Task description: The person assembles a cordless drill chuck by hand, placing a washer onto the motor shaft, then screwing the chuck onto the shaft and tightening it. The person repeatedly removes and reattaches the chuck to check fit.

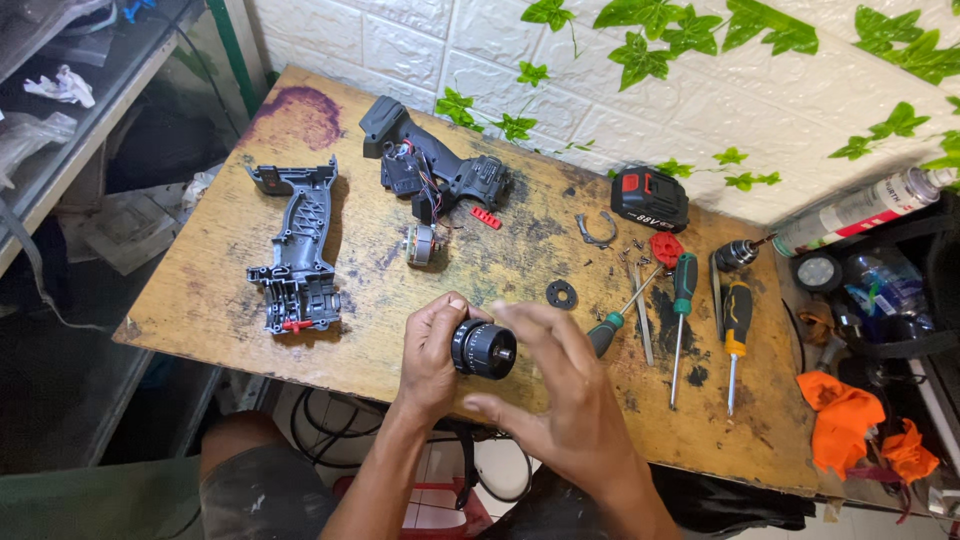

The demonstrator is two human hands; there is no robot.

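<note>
Black drill chuck (484,349) in left hand (430,355), right hand (560,390) alongside

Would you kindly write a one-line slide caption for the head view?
Left hand holds a black drill chuck, right hand beside it, above a worn wooden table strewn with drill parts.

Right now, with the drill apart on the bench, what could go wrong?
1. The black chuck assembly is held above the table edge by the left hand; a slip could drop it to the floor.
2. The small loose screws beside the screwdrivers could scatter if a hand sweeps across.
</note>
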